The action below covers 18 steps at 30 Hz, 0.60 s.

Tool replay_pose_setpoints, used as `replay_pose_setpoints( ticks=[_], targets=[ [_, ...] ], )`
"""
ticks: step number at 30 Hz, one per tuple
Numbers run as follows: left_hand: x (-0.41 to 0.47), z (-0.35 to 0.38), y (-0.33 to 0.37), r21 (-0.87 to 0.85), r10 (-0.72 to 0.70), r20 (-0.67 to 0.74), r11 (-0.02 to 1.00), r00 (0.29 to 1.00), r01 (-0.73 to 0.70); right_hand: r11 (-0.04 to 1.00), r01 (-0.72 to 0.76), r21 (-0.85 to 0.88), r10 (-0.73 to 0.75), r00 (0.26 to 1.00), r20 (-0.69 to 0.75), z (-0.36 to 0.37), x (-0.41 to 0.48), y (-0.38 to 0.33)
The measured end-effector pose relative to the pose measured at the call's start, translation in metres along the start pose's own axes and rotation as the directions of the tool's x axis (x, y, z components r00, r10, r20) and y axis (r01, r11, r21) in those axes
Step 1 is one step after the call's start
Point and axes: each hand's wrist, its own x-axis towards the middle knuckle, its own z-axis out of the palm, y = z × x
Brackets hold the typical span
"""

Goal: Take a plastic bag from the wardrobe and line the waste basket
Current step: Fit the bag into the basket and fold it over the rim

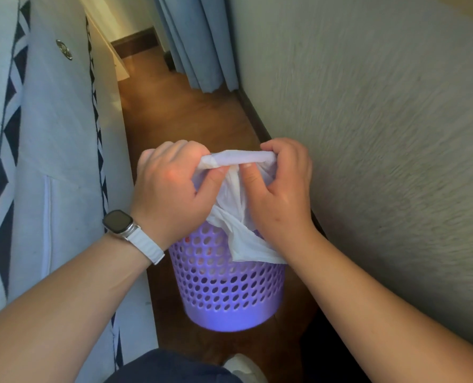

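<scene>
1. Head view, the only one: we see both hands raised close together, directly above the basket.
2. The left hand is curled into a fist round the left end of the bag. Its thumb presses the plastic on the near side.
3. The right hand grips the right end in the same way. Its thumb tip rests on the plastic just beside the left thumb.
4. The bag is thin and white. Its bunched top edge runs as a rolled band from one fist to the other. The rest hangs crumpled between the palms and below them.
5. The bag's lowest corner hangs under the right wrist, in front of the basket's upper wall. We cannot tell whether any of it lies inside.
6. The basket is purple with round holes and stands upright on the floor under the hands.
7. A watch on a white strap sits on the left wrist.
8. To the left of the left arm stands a pale fabric panel trimmed with dark triangles.
9. To the right of the right arm rises a textured wall, which is blurred.
10. Beyond the hands, the wooden floor runs to a blue curtain.
11. Between the forearms, at the bottom edge, we see a dark trouser leg and a white shoe.
</scene>
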Motion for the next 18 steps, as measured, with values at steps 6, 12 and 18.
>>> replay_pose_setpoints(
  ticks=[6, 12, 18],
  targets=[
    [0.004, -0.002, -0.011, -0.102, -0.020, -0.036, 0.995, 0.999, 0.016, 0.981, -0.105, 0.164, 0.110, 0.994, -0.021, -0.010, 0.011, 0.015],
    [0.003, 0.001, -0.013, -0.172, -0.009, -0.063, 0.985, 0.998, -0.002, 0.977, -0.071, 0.202, 0.081, 0.996, -0.043, -0.016, 0.016, 0.023],
    [0.004, -0.004, -0.012, -0.115, 0.031, -0.052, 0.993, 0.998, -0.037, 0.983, -0.024, 0.179, 0.038, 0.997, -0.071, -0.012, 0.014, 0.023]
  ],
)
